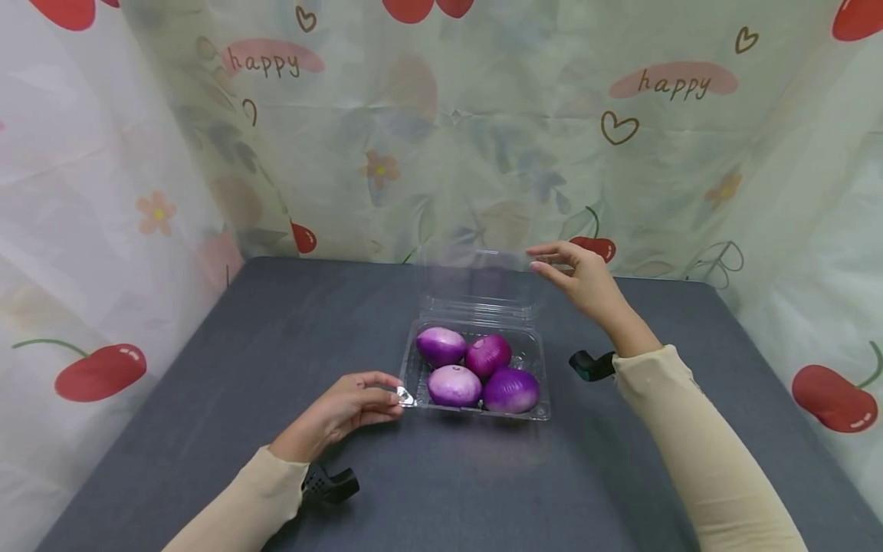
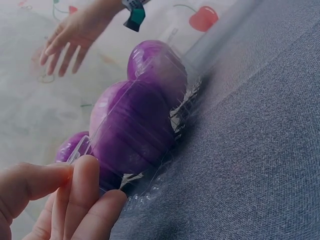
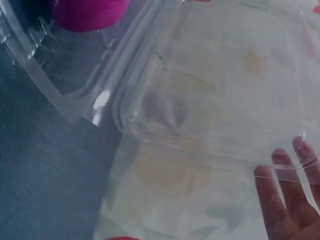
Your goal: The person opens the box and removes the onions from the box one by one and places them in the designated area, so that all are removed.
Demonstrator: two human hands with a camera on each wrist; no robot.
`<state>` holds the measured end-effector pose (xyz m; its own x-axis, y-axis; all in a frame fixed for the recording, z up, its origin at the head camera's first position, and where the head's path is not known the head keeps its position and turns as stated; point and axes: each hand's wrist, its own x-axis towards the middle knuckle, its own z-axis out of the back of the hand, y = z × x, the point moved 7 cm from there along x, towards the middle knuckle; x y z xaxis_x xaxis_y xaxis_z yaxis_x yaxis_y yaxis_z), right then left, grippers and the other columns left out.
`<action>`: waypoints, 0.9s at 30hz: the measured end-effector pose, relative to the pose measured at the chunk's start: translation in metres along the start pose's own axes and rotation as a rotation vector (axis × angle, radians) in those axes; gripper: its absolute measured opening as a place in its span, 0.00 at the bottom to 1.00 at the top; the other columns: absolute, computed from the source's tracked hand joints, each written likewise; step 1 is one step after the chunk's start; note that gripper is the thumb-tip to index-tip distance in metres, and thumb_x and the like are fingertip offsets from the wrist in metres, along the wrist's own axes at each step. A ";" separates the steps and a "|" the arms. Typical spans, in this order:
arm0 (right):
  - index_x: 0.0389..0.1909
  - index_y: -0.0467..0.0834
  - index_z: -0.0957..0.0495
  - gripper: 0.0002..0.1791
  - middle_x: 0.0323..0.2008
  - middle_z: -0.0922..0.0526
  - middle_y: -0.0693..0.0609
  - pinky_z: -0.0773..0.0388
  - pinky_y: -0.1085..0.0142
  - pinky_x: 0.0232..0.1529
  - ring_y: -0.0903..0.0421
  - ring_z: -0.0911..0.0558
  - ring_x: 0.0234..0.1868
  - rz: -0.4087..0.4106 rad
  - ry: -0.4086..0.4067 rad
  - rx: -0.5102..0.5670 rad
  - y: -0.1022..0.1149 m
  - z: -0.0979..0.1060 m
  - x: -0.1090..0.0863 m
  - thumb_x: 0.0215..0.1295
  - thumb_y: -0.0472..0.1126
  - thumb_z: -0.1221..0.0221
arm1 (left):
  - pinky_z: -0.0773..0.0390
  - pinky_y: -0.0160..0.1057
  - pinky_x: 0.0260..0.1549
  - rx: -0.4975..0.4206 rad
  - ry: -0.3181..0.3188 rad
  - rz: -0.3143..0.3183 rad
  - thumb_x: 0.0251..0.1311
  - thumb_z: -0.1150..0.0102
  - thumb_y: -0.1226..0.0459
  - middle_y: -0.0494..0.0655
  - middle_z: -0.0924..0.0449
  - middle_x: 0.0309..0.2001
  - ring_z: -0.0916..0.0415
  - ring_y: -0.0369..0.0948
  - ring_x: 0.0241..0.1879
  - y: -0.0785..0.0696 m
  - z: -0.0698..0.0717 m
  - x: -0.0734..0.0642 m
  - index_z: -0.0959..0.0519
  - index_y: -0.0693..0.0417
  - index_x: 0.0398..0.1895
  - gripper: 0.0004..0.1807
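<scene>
A clear plastic clamshell container (image 1: 545,383) sits on the table with its transparent lid (image 1: 479,287) raised at the back. Inside the base lie several purple onions (image 1: 454,386), their skins shiny. My left hand (image 1: 355,410) pinches the front left corner of the base between thumb and fingers; the left wrist view shows the fingertips (image 2: 86,167) at the plastic rim, beside the onions. At the upper right of the lid is my right hand (image 1: 576,272). Its fingers (image 3: 285,185) are fairly straight and overlap the lid's edge in the right wrist view, where the thumb is hidden.
The dark grey cloth-covered table (image 1: 276,330) extends on both sides of the container. Behind it hangs a pale curtain (image 1: 455,153) printed with cherries and flowers, which also closes off both sides. A black wrist camera (image 1: 592,366) juts out below the right wrist.
</scene>
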<state>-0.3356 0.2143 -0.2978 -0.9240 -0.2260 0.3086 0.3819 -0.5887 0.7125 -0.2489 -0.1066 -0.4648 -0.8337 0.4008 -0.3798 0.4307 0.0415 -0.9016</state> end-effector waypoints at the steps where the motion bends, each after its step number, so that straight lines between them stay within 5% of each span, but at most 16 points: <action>1: 0.58 0.46 0.24 0.21 0.56 0.21 0.46 0.24 0.48 0.57 0.47 0.20 0.55 -0.017 0.000 0.027 -0.004 -0.001 0.001 0.67 0.48 0.41 | 0.15 0.38 0.38 0.000 -0.002 0.002 0.60 0.40 0.73 0.49 0.15 0.30 0.15 0.39 0.31 0.000 0.000 0.000 0.23 0.63 0.46 0.11; 4: 0.62 0.43 0.28 0.23 0.61 0.26 0.44 0.25 0.50 0.59 0.47 0.23 0.59 -0.037 0.001 0.118 -0.013 -0.003 0.004 0.69 0.47 0.43 | 0.15 0.37 0.37 -0.003 -0.004 0.004 0.60 0.39 0.73 0.49 0.15 0.30 0.15 0.39 0.31 0.000 0.000 -0.001 0.23 0.64 0.47 0.12; 13: 0.63 0.38 0.33 0.25 0.61 0.30 0.43 0.25 0.78 0.52 0.65 0.23 0.53 -0.064 -0.027 0.378 -0.039 -0.011 0.014 0.70 0.45 0.44 | 0.15 0.38 0.38 -0.012 -0.015 0.009 0.59 0.39 0.72 0.49 0.15 0.31 0.15 0.39 0.31 0.003 0.002 0.000 0.23 0.63 0.47 0.12; 19: 0.70 0.42 0.39 0.29 0.58 0.31 0.49 0.23 0.60 0.59 0.61 0.25 0.55 -0.176 -0.006 0.470 -0.059 -0.021 0.014 0.72 0.48 0.47 | 0.15 0.37 0.37 -0.010 -0.004 -0.003 0.60 0.39 0.72 0.49 0.15 0.30 0.15 0.39 0.31 0.003 0.001 0.000 0.23 0.63 0.47 0.12; 27: 0.75 0.48 0.48 0.32 0.71 0.41 0.39 0.33 0.46 0.65 0.40 0.37 0.71 -0.257 0.048 0.580 -0.079 -0.037 0.009 0.75 0.48 0.51 | 0.15 0.38 0.39 -0.004 -0.004 -0.002 0.60 0.39 0.72 0.49 0.15 0.31 0.15 0.38 0.31 0.001 0.000 -0.002 0.24 0.64 0.48 0.13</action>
<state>-0.3749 0.2301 -0.3749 -0.9824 -0.1755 0.0635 0.0846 -0.1159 0.9897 -0.2468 -0.1069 -0.4649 -0.8360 0.3967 -0.3791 0.4304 0.0455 -0.9015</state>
